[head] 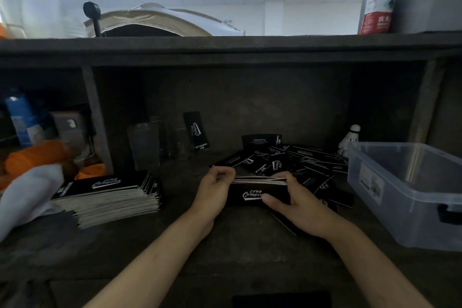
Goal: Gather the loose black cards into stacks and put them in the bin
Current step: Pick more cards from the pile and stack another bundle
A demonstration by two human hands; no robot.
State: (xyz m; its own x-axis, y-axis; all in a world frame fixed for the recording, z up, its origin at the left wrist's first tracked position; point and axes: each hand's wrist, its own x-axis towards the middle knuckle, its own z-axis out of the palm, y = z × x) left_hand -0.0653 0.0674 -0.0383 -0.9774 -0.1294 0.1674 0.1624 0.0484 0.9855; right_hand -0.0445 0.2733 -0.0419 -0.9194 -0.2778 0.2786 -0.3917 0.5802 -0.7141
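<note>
A small stack of black cards point(252, 192) with white script stands on its long edge on the dark bench. My left hand point(215, 190) grips its left end. My right hand point(292, 197) grips its right end, thumb across the front face. Behind the hands lies a loose heap of black cards point(300, 160). A tall squared stack of the same cards point(110, 195) sits to the left. One card point(196, 130) leans upright against the back wall. The clear plastic bin point(410, 190) stands at the right, and I see nothing inside it.
Clear glasses point(143, 145) stand at the back left. A white cloth point(27, 195) and orange fabric point(35, 155) lie at the far left. A shuttlecock point(350, 139) stands behind the bin. A shelf overhangs the bench, with a red-labelled bottle point(377, 0) on top.
</note>
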